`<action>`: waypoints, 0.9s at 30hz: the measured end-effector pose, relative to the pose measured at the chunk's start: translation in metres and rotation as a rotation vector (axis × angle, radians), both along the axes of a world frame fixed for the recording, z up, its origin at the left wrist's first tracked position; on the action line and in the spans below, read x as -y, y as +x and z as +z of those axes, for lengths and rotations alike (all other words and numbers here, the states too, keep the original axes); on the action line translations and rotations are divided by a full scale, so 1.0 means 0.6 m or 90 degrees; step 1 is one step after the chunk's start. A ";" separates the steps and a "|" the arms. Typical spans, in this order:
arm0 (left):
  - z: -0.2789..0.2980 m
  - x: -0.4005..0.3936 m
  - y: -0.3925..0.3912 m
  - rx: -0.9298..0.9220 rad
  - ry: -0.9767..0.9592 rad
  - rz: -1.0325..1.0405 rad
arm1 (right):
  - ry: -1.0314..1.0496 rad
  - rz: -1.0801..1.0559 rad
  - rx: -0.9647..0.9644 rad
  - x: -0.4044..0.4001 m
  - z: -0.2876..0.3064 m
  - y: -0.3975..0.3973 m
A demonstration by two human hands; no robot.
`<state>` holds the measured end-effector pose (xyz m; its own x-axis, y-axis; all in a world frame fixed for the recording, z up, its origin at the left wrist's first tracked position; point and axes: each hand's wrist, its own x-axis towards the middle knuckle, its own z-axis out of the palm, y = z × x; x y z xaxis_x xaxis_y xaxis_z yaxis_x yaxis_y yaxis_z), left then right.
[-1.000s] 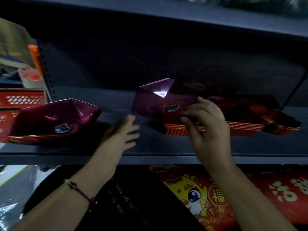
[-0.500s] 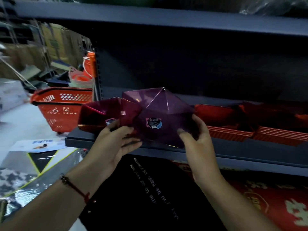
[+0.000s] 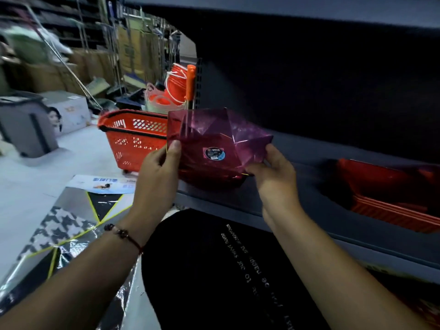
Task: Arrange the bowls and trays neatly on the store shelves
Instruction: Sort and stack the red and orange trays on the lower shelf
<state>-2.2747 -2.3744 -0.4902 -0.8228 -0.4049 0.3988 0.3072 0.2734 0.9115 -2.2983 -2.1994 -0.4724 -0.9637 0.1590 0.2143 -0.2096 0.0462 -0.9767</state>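
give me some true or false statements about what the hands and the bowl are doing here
1. Both hands hold the purple bowl. True: the left hand and right hand grip opposite sides.
2. The bowl has a round sticker. True.
3. The red basket sits on the shelf. False: it stands on the floor, left of the shelf.
4. The left wrist is bare. False: it wears a bracelet.
5. Red trays lie on the shelf at the right. True.
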 end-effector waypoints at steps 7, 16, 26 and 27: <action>-0.058 0.037 -0.070 0.080 -0.031 0.000 | 0.221 -0.007 0.051 0.026 -0.046 -0.086; -0.068 0.028 -0.080 0.106 -0.031 -0.013 | 0.258 -0.048 0.093 0.020 -0.084 -0.076; -0.053 -0.007 -0.021 0.118 -0.462 0.036 | 0.362 0.019 0.051 -0.053 -0.034 0.002; -0.049 -0.019 -0.014 0.096 -0.509 0.038 | 0.388 0.020 0.047 -0.070 -0.030 0.012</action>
